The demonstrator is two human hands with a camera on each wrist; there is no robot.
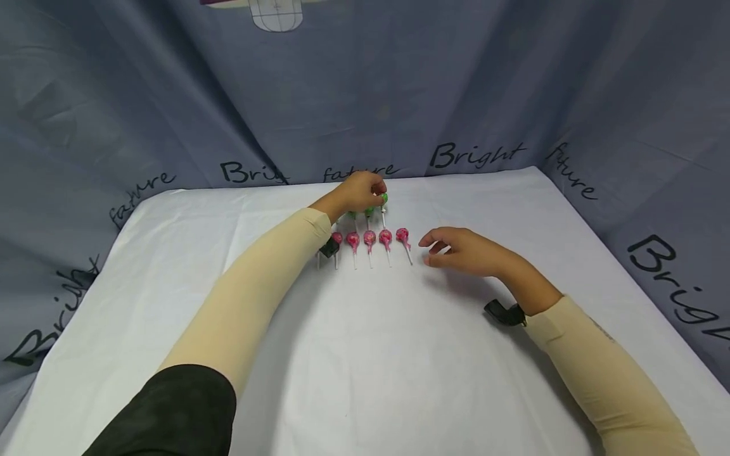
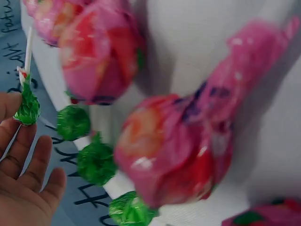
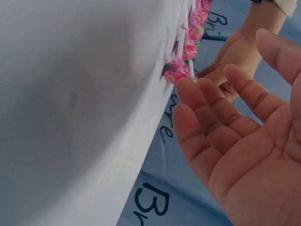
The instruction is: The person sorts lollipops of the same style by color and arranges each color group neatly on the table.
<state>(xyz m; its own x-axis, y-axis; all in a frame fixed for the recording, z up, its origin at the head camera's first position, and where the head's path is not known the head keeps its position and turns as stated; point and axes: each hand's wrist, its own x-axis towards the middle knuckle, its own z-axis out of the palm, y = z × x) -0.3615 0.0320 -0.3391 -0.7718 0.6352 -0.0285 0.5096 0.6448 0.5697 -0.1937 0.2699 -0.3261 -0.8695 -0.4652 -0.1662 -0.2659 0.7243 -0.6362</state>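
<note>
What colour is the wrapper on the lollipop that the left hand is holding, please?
Green; the lollipop in the left hand shows best in the left wrist view.

White-covered table (image 1: 365,380), ringed by blue-grey curtain (image 1: 114,95) printed "Bright future", under even light.

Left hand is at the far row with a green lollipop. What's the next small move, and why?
Probably lower the green lollipop that the left hand pinches onto the white table at the right end of the green row and let go. The pink row in front already runs further right, toward the open right hand, so that slot looks unfilled.
</note>
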